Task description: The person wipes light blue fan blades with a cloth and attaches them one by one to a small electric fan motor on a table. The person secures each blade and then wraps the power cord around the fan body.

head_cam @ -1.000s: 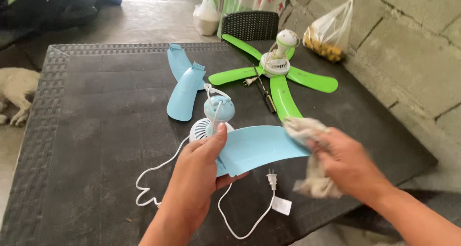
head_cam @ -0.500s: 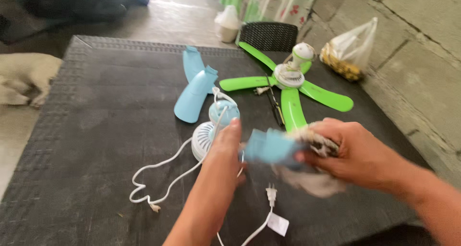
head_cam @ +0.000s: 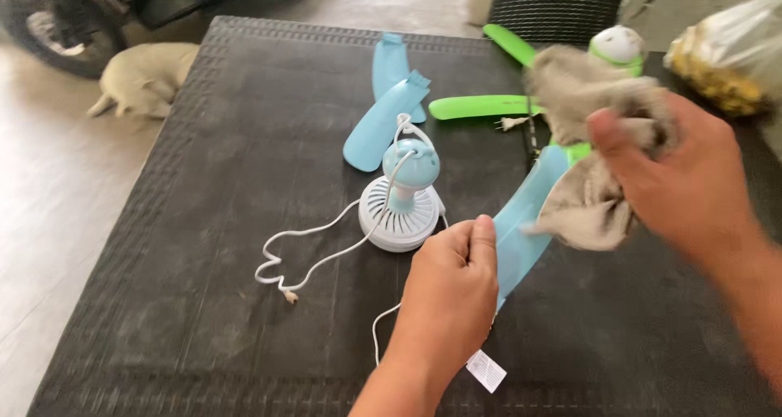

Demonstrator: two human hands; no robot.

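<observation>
Gripping the near end of a light blue fan blade [head_cam: 521, 226] in my left hand [head_cam: 452, 291], I have my fingers curled tight around it, thumb on top, so the blade slants up and away to the right, off the table. My right hand [head_cam: 692, 181] is clenched around a crumpled grey rag [head_cam: 590, 140], which is bunched over the far end of that blade and hangs down against it. Just left of my left hand sits the fan motor [head_cam: 403, 201], a white vented base with a light blue cap and a small loop on top, standing upright on the dark table [head_cam: 212, 205]. Its white cord [head_cam: 314, 258] snakes off to the left in loose curves and ends near the middle of the table. A second stretch of cord runs close to my left wrist, and a small white tag [head_cam: 487, 371] lies by the near edge. Beyond the motor, two more light blue blades [head_cam: 389, 107] lie overlapping on the table, well apart from my hands. On the far right lies a green fan [head_cam: 570, 83] with its blades spread out and its white hub partly hidden behind the rag. A plastic bag [head_cam: 729, 54] with something yellow in it rests at the far right corner. A dark woven chair [head_cam: 554, 10] stands beyond the table's far edge. On the floor to the far left a pale animal [head_cam: 142, 79] is lying down.
</observation>
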